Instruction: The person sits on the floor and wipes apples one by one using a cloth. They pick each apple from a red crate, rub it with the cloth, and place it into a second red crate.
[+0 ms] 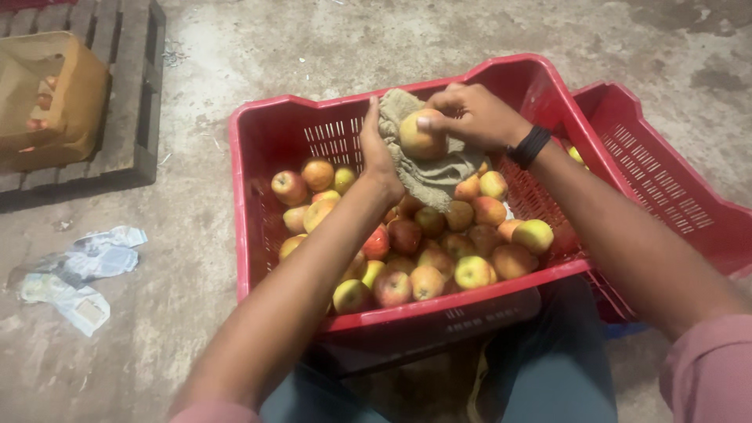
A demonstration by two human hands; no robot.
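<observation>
Head view, near to far: person's knees in dark trousers (548, 368) at bottom edge, pink sleeves at both lower corners, both forearms reaching fwd over a red plastic crate (258, 235) tilted toward the body. Crate holds a loose heap of yellow-red apples (427, 251), roughly one to two layers deep, piled more toward the near wall.

Above the heap, left hand (377, 153) is up on edge, fingers closed along the side of an olive-brown cloth (427, 168), which drapes down onto the fruit. Right hand (474, 116), black band at the wrist, is clamped on one apple (421, 135), thumb across its front, pressing it into the cloth. So the held apple sits mid-air over the far half of the crate, w/ cloth cupped behind it.

Risks, as judgement: grip on the apple is thumb-and-fingertip only, so a slip would drop it onto the pile and bruise it or the ones under it. Cloth tail hanging into the heap could snag and roll fruit. Crate looks tilted, so apples may shift toward the near wall.

Behind on the right, a second red crate (666, 180) w/ one apple just visible. Farther left: crumpled paper (78, 274) on the concrete floor (313, 47), then a wooden pallet (125, 86) w/ a brown cardboard box (47, 98) on it.
</observation>
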